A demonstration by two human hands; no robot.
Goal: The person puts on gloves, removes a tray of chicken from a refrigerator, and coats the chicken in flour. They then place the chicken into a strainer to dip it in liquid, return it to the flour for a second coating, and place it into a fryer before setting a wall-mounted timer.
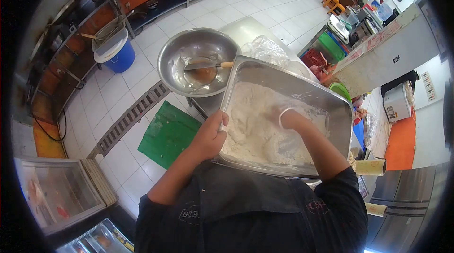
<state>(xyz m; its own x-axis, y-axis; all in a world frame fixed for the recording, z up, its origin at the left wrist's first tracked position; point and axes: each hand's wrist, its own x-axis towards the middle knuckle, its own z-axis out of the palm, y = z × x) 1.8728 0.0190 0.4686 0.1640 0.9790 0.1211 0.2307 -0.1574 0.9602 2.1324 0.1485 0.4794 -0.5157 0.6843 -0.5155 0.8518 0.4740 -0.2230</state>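
Note:
A deep rectangular metal pan (pixel 331 104) sits in front of me, tilted. White flour (pixel 253 130) covers its bottom, heaped towards the left side. My left hand (pixel 210 135) is closed on the pan's left rim, the thumb on top. Down in the flour is my right hand (pixel 283 117), a pale band around its wrist; motion blur and flour hide its fingers. Beyond the pan, a large round metal bowl (pixel 168 59) holds some brownish liquid. Across it lies a flat-bladed tool with a wooden handle (pixel 226 64), its handle end near the pan's corner.
A green crate (pixel 170 135) stands on the tiled floor at the left, beside a drain grate (pixel 132 118). Farther back is a blue bucket (pixel 118 56). Clear plastic bags (pixel 267 50) lie on the metal table behind the pan. Rolls of film (pixel 370 167) stick out at the right.

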